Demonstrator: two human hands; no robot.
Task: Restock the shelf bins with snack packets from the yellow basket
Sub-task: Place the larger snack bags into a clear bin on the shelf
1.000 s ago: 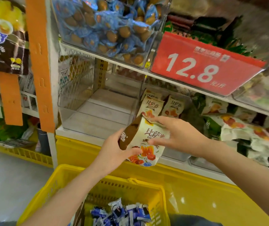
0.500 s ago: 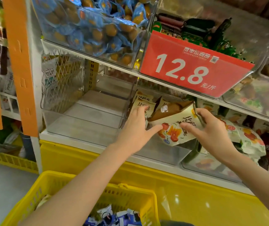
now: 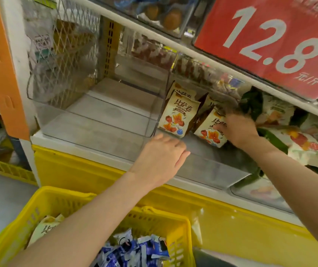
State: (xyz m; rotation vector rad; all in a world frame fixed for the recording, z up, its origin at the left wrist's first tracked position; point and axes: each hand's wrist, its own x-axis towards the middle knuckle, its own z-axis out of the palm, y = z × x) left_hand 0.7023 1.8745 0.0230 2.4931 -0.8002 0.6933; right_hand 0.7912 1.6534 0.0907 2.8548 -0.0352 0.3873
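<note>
Now placing. Right hand (image 3: 238, 130): fingers (image 3: 218, 128) curled on a packet (image 3: 209, 135), standing it in the bin (image 3: 212, 164) at 3 o'clock of an upright twin (image 3: 179, 116). Left hand (image 3: 162, 153) open, empty, at bin lip. Next: release, reach basket (image 3: 181, 228) at 6 o'clock.

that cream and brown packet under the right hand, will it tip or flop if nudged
Probably tips easily: the packet leans under the right hand, and its neighbour stands propped against another behind it. Likely light and soft rather than stiff; its puffy film looks creased. The glossy wrapper may slide on the smooth clear bin.
</note>
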